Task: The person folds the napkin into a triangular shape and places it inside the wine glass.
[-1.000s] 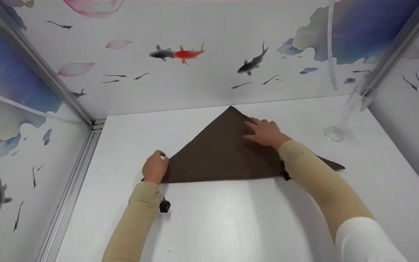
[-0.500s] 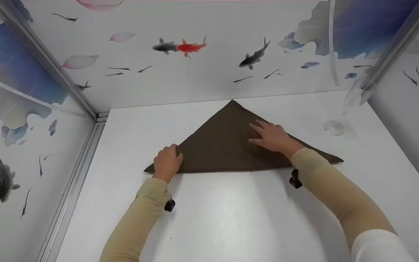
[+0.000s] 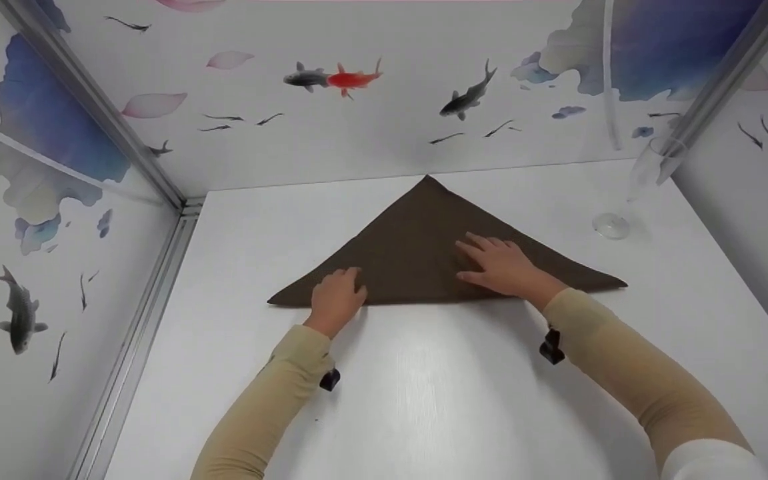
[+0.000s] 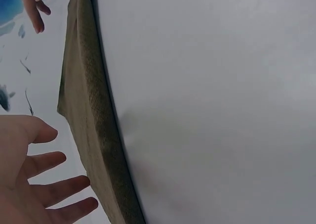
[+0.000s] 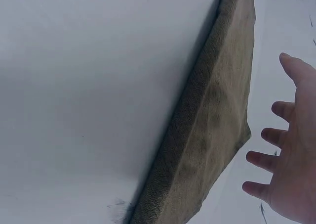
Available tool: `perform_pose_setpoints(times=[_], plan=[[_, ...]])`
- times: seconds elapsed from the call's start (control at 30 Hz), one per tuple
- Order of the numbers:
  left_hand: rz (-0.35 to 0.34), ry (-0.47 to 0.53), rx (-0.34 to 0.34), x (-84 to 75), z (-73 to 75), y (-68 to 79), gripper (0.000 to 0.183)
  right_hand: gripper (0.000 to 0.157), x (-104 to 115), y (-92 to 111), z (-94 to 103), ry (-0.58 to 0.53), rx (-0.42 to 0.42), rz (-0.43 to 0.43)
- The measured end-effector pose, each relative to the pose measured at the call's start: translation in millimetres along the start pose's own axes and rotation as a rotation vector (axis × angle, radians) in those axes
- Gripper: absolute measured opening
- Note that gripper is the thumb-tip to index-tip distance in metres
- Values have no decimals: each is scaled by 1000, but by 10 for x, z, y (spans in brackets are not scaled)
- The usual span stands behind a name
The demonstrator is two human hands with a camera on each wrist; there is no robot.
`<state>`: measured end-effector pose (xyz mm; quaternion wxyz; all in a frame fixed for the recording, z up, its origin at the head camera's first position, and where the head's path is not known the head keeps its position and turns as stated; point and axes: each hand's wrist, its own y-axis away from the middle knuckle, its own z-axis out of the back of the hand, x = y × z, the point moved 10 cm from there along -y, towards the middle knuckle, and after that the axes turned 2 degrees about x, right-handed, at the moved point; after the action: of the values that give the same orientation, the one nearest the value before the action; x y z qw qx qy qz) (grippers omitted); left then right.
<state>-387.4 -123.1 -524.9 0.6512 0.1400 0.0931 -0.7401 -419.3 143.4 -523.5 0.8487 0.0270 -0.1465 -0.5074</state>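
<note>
A brown cloth (image 3: pixel 417 247), folded into a triangle, lies flat with its peak at the back and its long folded edge toward me. Over the left part of that edge is my left hand (image 3: pixel 336 300); the left wrist view shows its fingers (image 4: pixel 61 187) spread and holding nothing. My right hand (image 3: pixel 499 267) is over the right part of the cloth, palm down, and its fingers (image 5: pixel 261 160) are apart in the right wrist view. Both hands seem to hover just above the fabric.
A clear stemmed glass (image 3: pixel 651 173) stands on the white table (image 3: pixel 417 387) at the back right. Printed panels enclose the table at the back and both sides, with a metal rail (image 3: pixel 137 320) along the left.
My left hand has come off the cloth's left corner and moved right along the near edge. My right hand has shifted back toward me from the right slanting edge. The cloth looks flatter.
</note>
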Motion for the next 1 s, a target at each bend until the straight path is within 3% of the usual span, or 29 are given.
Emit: perform_pose_setpoints(times=[0.3,0.43,0.63,0.8,1.0], plan=[[-108,20,50,-318,-171,120,42,75,192,144,-180,-20,26,39],[-140,35,102,-448,-290,165,44,75,299,193,-269,-23,39,58],[-179,-52,194,-610,-515,214,50,74,479,239,-412,-6,51,93],[-194,-127,233,-682,-629,234,54,75,581,241,-563,14,80,104],[-170,-150,267,-669,-698,263,58,74,589,292,-678,3,99,118]])
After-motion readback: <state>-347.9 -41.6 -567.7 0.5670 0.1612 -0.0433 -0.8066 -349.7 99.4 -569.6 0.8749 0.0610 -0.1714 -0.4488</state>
